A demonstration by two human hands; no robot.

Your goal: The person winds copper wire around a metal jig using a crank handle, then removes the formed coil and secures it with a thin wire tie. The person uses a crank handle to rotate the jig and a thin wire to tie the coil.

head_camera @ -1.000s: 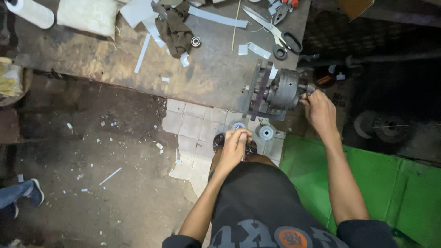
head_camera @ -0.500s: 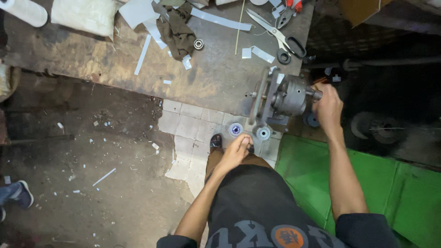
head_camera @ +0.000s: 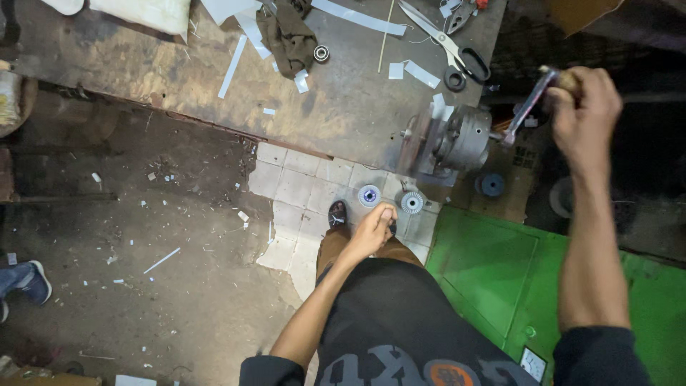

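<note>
Gripping the crank at the bench edge

Counted: one metal winding device [head_camera: 457,139] bolted at the near edge of the workbench [head_camera: 343,93], one crank handle [head_camera: 532,104], two toothed round parts [head_camera: 369,195] on the tiled floor [head_camera: 300,186] just beside each other, a third dark disc [head_camera: 490,185] below the device. On the bench: one pair of scissors [head_camera: 446,39], one rag [head_camera: 287,36], one small bearing [head_camera: 321,52], several white paper strips [head_camera: 234,66].

Right hand [head_camera: 582,107] had its fingers curled tight around the wooden grip at the crank's outer end. Left hand [head_camera: 371,230] hung low by the thigh, fingers loosely bent, thumb against them; whether it held anything could not be told.

Crank arm ran on a slant, long axis from the device's shaft up and to the right toward the fist. The device's own axis lay roughly level, pointing right off the bench, above a green cabinet [head_camera: 493,264].
</note>
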